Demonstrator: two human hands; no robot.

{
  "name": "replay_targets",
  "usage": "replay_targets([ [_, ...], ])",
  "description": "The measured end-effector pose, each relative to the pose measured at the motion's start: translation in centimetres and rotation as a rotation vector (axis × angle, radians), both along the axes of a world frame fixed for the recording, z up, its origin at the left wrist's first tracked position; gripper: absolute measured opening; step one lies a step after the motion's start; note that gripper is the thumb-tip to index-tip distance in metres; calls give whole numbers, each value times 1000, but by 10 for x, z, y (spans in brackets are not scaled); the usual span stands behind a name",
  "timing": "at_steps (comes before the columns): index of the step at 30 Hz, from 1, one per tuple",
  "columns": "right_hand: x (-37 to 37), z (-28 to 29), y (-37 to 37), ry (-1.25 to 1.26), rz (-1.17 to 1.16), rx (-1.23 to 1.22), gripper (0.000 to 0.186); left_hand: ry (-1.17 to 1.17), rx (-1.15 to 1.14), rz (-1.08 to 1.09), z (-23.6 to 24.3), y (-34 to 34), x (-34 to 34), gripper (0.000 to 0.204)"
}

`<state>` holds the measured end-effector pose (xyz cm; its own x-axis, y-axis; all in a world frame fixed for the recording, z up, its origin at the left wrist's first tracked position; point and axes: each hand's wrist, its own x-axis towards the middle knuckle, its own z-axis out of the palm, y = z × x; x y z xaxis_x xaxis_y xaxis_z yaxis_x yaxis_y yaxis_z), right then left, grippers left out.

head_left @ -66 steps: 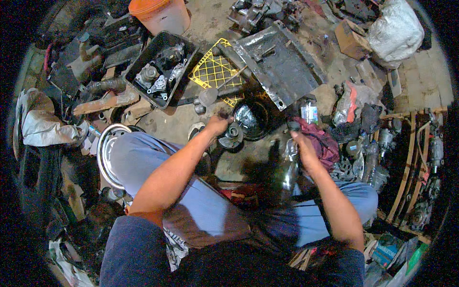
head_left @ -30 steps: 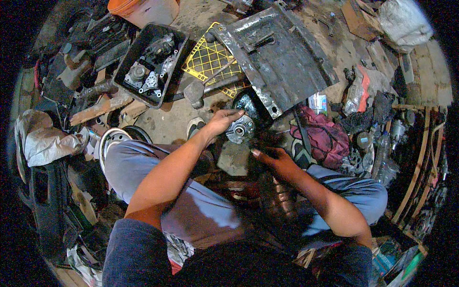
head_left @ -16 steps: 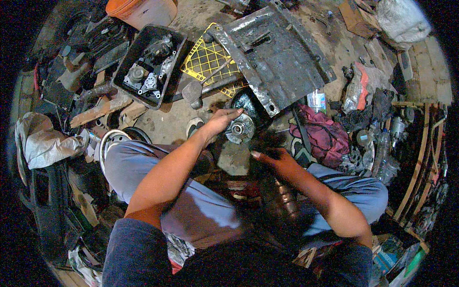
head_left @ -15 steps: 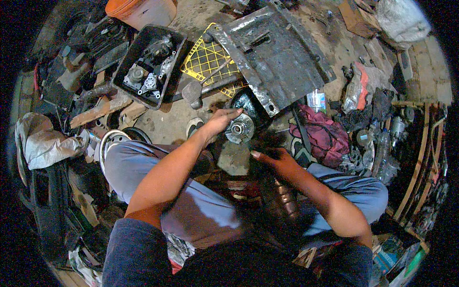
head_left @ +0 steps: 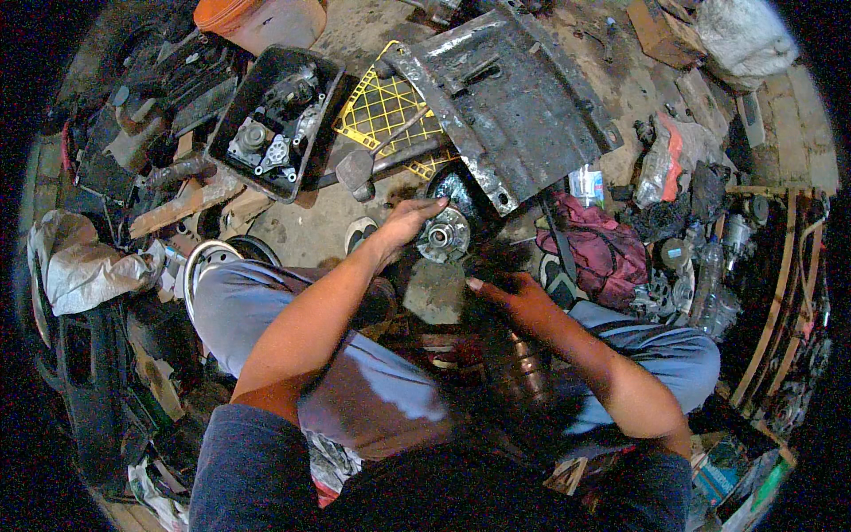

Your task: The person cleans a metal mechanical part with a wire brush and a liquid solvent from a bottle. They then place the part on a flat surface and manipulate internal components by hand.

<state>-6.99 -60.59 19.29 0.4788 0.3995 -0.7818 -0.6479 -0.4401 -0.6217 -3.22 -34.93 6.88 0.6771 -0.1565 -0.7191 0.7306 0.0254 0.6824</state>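
Observation:
My left hand (head_left: 408, 226) grips the rim of a round metal flanged hub (head_left: 441, 235), whose ring-shaped center faces up. Just behind the hub sits a black, wet-looking round pan (head_left: 465, 186), partly under a greasy metal plate (head_left: 523, 115). My right hand (head_left: 505, 293) is closed on something dark and blurred, too shadowed to name, just right of and nearer me than the hub. A shiny, ribbed brown shape (head_left: 527, 368), perhaps a bottle, shows in the shadow below that hand.
A black tray (head_left: 328, 102) of metal parts and a yellow plastic grid (head_left: 372, 115) stand beyond my hands. An orange bucket (head_left: 266, 22) is at the back. A maroon cloth (head_left: 603, 257), plastic bottles (head_left: 709, 284) and a wheel rim (head_left: 208, 257) lie around my legs.
Since two seconds ago, my left hand has moved slightly right, tilting the hub face up over the pan. My right hand has moved left. The last half second shows very little movement.

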Motion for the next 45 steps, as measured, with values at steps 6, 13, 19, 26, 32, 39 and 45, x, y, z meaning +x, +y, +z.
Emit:
replay_targets([
  [6, -2, -8, -2, -102, 3, -24, 67, 13, 2, 23, 6, -2, 1, 48],
  [13, 5, -45, -19, -739, 274, -216, 73, -4, 113, 41, 15, -4, 0, 52],
  [19, 13, -100, -45, -837, 223, -231, 83, -39, 107, 109, 22, -5, -3, 53],
  [26, -3, -141, -57, -854, 455, -256, 84, -30, 105, 96, 17, 1, -8, 51],
  [32, 5, -137, -57, -737, 559, -283, 84, -57, 131, 114, 13, -1, -10, 48],
  [39, 19, -118, -56, -790, 714, -302, 72, -48, 138, 124, 0, 4, -15, 43],
  [45, 62, -124, -42, -682, 431, -211, 47, 20, 240, 184, -33, 10, -24, 42],
])
